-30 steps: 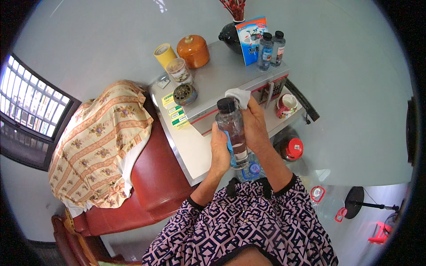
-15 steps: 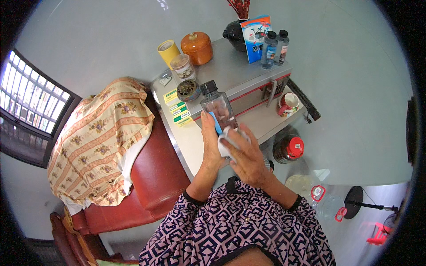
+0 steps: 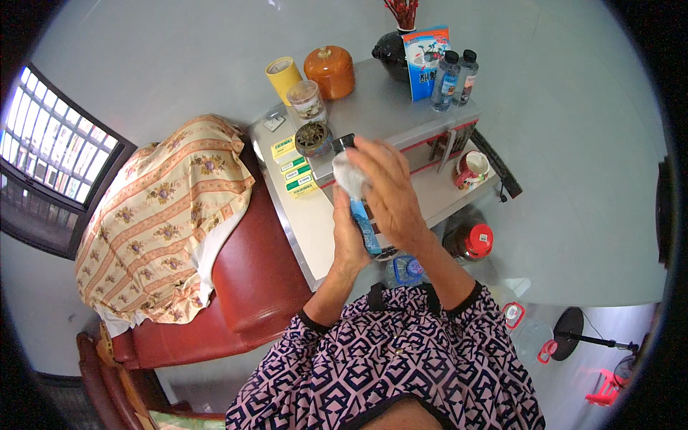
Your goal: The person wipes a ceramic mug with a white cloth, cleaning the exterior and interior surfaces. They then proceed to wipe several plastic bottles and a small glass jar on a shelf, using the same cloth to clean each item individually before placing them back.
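My left hand (image 3: 348, 233) is wrapped round a clear plastic bottle (image 3: 365, 228) with a black cap and a blue label. The bottle is held tilted in front of me, cap end away. A white cloth or tissue (image 3: 349, 174) is pressed against its upper part, just below the cap, by my right hand (image 3: 393, 192). The right hand's fingers reach over the bottle's shoulder and hide much of it. Two similar black-capped bottles, one with a blue label (image 3: 445, 82) and one with a pinkish label (image 3: 465, 79), stand on the cabinet's far right.
On the metal-topped cabinet (image 3: 401, 115) are an orange lidded pot (image 3: 330, 72), a yellow canister (image 3: 284, 80), a blue packet (image 3: 424, 66) and a dark vase. Small yellow-green boxes (image 3: 295, 172) line its left. A red sofa (image 3: 251, 294) and a red-lidded jar (image 3: 474, 240) flank it.
My right hand has slid the white cloth up the bottle, from its lower side to just below the cap. The blue label now shows more.
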Demonstrator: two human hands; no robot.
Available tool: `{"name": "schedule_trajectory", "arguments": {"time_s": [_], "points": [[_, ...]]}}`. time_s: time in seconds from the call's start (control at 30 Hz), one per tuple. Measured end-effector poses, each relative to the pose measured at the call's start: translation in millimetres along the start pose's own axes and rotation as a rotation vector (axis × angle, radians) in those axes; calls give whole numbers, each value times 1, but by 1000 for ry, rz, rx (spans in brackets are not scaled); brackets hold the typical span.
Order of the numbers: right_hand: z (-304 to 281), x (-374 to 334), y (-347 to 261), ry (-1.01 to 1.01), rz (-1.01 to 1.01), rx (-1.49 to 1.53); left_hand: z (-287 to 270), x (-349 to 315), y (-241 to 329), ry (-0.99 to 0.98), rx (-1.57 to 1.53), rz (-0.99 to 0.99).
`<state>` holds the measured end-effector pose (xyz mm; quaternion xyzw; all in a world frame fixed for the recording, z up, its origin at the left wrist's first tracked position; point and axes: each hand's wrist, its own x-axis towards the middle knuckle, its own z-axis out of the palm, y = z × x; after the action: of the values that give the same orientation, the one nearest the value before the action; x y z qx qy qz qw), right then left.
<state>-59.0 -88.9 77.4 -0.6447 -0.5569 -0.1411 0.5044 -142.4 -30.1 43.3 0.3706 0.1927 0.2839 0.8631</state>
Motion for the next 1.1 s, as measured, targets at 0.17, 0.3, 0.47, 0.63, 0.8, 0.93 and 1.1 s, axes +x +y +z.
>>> {"name": "schedule_trajectory", "arguments": {"time_s": [0.17, 0.3, 0.47, 0.63, 0.8, 0.93, 1.1], "points": [[3, -4, 6, -60, 3, 122, 14, -1, 13, 121, -21, -10], [-2, -40, -5, -132, -33, 51, -14, 15, 4, -31, -248, -54], [-2, -82, -16, -60, -108, -22, -23, 22, 0, -26, -256, -61], [-7, -75, -15, -3, 69, -27, -13, 12, -9, -10, -107, -142], [-10, -56, -6, 121, 161, 129, -4, 7, -20, -50, 116, -43], [-20, -37, -1, 245, 383, 455, 3, -11, -14, -260, 358, 166], [-38, -32, 14, 183, 697, 1151, -16, -5, -18, -350, 389, 87]]}}
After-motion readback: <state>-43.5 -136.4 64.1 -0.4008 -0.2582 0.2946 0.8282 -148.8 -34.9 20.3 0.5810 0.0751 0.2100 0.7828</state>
